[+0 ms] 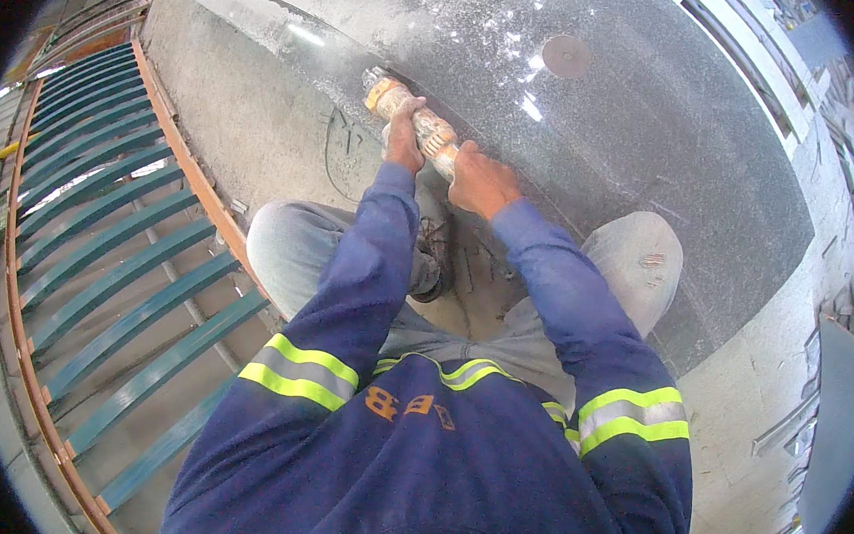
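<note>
Both my hands are wrapped round a dust-caked orange power tool, which looks like an angle grinder (428,132). My left hand (404,137) grips the body near its head. Farther back, my right hand (484,181) closes on the rear end. The tool's head points away to the left, over the long edge of a large dark panel (637,143). White dust covers much of that edge. Whether the head touches the panel cannot be made out, and its working side is hidden.
A round brown disc (567,56) lies on the panel. Along my left runs a slatted frame with green bars (133,309) and an orange-brown rail (189,163). Pale metal profiles (754,57) stand at the far right. My bent knees flank the tool.
</note>
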Tool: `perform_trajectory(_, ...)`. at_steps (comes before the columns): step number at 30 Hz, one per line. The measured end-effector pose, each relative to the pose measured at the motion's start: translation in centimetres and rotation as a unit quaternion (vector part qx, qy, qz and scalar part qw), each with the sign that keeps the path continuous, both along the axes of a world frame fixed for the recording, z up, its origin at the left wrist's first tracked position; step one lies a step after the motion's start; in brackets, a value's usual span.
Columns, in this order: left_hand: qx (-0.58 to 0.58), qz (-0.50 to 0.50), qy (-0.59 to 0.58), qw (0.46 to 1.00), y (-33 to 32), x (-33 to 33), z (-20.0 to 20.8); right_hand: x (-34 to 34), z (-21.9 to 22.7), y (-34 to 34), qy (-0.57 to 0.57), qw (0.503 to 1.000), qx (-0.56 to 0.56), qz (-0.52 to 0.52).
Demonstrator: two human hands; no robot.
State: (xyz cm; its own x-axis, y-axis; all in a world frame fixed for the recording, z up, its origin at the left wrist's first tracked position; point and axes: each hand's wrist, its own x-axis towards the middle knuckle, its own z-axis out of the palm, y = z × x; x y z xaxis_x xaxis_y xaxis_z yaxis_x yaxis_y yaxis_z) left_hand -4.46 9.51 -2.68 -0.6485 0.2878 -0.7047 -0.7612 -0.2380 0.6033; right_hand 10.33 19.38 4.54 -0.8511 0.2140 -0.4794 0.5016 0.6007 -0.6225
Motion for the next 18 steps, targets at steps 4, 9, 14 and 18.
perform_trajectory(4, -0.023, -0.009, 0.001, 1.0, 0.7, -0.2, 0.9, -0.5, -0.8, 0.1, -0.005, 1.0, -0.005, 0.004)
perform_trajectory(9, -0.009, -0.036, -0.003, 0.999, -0.2, -0.6, -0.1, -0.3, 0.1, 0.0, 0.003, 1.0, -0.014, 0.008)
perform_trajectory(14, -0.029, -0.008, 0.004, 1.0, 1.5, 1.4, 1.5, 0.9, 0.2, 0.7, -0.016, 1.0, 0.013, -0.011)
perform_trajectory(18, -0.009, -0.007, 0.003, 1.0, 0.5, 1.3, 1.7, 1.1, 1.4, 0.3, -0.016, 1.0, 0.015, -0.003)
